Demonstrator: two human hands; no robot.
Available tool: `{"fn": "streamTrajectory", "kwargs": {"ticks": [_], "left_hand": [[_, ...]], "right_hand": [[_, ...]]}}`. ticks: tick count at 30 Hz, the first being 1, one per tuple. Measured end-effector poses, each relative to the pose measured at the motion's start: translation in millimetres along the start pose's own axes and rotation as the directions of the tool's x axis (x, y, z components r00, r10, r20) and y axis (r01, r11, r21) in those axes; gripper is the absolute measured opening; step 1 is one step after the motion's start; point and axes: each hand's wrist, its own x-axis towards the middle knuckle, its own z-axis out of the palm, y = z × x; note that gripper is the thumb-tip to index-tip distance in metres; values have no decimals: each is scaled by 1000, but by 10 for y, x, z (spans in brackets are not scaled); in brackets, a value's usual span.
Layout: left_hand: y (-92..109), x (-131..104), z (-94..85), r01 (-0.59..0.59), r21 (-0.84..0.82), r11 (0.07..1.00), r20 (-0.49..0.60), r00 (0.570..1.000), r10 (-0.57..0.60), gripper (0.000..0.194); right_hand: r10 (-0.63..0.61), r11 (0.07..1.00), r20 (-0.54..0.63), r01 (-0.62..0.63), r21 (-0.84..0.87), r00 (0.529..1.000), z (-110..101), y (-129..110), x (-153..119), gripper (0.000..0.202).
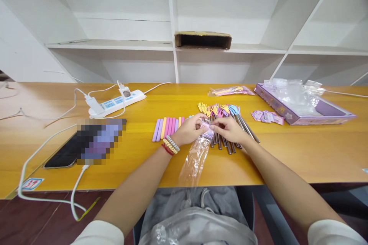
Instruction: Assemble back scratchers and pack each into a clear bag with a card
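My left hand (191,128) and my right hand (228,128) meet above the table, fingers pinched around a small purple printed card (207,130) at the upper end of a long clear plastic bag (197,160). The bag hangs toward the table's front edge. Exactly which layer each fingertip grips is hard to see. Behind and beneath my hands lie several metal rods with coloured hand-shaped ends, which look like back scratchers (230,111). Beside my left hand is a row of purple, yellow and pink sticks (166,128), partly hidden by that hand.
Several small purple cards (267,117) lie right of the rods. A purple box tray (304,119) holds clear bags (299,93). A filled bag (231,91) lies behind. Left are a power strip (117,103) and a phone (64,151) with cables. A cardboard box (202,41) sits on the shelf.
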Motion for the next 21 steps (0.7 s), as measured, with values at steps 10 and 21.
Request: {"fn": "streamTrajectory", "kwargs": {"ticks": [10, 21], "left_hand": [[45, -17, -19, -42, -46, 998, -25, 999, 41, 21], [-7, -11, -5, -60, 148, 987, -8, 998, 62, 38]], "right_hand": [[114, 992, -105, -107, 64, 988, 0, 55, 9, 32], [-202, 974, -161, 181, -137, 966, -119, 0, -1, 10]]}}
